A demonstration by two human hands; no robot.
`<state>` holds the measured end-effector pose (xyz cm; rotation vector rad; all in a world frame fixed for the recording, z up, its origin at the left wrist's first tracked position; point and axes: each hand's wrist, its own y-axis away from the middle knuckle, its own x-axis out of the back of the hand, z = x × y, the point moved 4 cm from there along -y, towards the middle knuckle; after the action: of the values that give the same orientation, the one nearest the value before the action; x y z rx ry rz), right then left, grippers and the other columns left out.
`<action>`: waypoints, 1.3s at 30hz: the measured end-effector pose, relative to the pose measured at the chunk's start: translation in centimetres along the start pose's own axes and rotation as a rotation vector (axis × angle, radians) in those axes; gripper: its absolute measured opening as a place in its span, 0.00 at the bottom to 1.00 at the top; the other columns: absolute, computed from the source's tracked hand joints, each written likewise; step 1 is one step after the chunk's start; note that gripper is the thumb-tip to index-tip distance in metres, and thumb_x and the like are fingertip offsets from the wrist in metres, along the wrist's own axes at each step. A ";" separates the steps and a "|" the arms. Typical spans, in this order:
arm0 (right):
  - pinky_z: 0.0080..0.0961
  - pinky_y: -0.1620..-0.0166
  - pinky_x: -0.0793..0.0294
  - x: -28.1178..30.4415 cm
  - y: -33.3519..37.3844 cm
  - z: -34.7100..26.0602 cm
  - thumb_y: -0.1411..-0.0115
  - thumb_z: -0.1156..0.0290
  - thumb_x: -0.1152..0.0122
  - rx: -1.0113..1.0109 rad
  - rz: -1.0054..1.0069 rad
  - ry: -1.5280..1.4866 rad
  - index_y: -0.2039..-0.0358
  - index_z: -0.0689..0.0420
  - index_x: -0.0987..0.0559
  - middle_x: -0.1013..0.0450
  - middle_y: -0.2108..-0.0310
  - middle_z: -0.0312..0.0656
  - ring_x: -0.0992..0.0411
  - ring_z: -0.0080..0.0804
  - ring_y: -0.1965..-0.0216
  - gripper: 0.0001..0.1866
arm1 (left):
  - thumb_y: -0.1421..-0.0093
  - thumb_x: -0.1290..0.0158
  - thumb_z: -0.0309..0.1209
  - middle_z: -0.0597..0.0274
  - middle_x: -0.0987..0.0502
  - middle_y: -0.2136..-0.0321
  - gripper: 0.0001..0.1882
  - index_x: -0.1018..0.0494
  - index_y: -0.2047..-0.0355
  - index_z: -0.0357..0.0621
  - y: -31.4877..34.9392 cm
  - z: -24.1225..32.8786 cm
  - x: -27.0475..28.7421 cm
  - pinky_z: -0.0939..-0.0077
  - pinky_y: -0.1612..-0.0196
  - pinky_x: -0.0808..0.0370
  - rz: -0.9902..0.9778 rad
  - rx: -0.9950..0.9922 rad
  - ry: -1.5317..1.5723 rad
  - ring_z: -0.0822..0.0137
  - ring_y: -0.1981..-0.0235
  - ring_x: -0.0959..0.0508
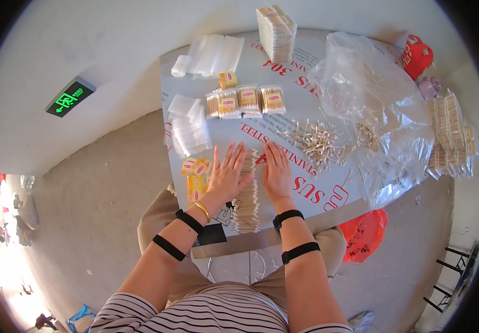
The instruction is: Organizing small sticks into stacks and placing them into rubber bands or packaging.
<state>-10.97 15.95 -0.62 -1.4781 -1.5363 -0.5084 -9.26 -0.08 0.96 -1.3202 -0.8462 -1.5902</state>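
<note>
A long row of cotton swabs (pixel 246 202) lies side by side on the table in front of me, running from between my hands toward the near edge. My left hand (pixel 227 178) rests along the row's left side, fingers stretched out, with its thumb over the swabs. On the other side my right hand (pixel 276 175) lies flat, fingers straight and close together, near the row's right edge. Neither hand grips anything. Yellow printed cards (pixel 196 186) lie by my left wrist. To the right of my right hand spreads a loose heap of cotton swabs (pixel 322 144).
Filled swab packets (pixel 239 104) stand beyond my hands, with clear plastic bags (pixel 189 130) to their left. A tall stack of packets (pixel 277 34) is at the back. A large clear plastic bag (pixel 389 127) covers the table's right side, beside more bundled packets (pixel 450 133).
</note>
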 end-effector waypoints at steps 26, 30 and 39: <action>0.36 0.29 0.51 -1.8 -1.4 -1.7 0.33 0.76 0.62 -0.152 -0.007 -0.730 0.30 0.59 0.44 0.49 0.28 0.49 0.51 0.44 0.27 0.30 | 0.29 0.65 0.53 0.49 0.57 0.27 0.41 0.60 0.28 0.37 -0.4 -1.6 0.1 0.62 0.27 0.63 0.486 0.120 1.310 0.56 0.25 0.61; 0.34 0.30 0.50 0.5 1.4 -0.8 0.33 0.76 0.61 -0.253 -0.090 -0.748 0.31 0.59 0.41 0.45 0.30 0.47 0.49 0.40 0.28 0.29 | 0.28 0.67 0.51 0.50 0.57 0.27 0.39 0.59 0.28 0.38 5.2 -2.5 2.1 0.61 0.27 0.63 0.452 0.141 1.277 0.58 0.25 0.61; 0.38 0.34 0.39 3.3 10.0 -1.1 0.36 0.80 0.56 -0.110 -0.089 -0.480 0.36 0.59 0.35 0.39 0.34 0.51 0.40 0.48 0.33 0.26 | 0.33 0.49 0.38 0.45 0.36 0.36 0.26 0.36 0.38 0.41 19.5 3.0 1.1 0.60 0.32 0.41 0.028 0.284 0.874 0.47 0.34 0.38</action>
<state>-0.81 18.92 -0.27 -1.7056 -1.9783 -0.3025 9.85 -5.04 2.07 -0.3470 -0.4615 -1.7139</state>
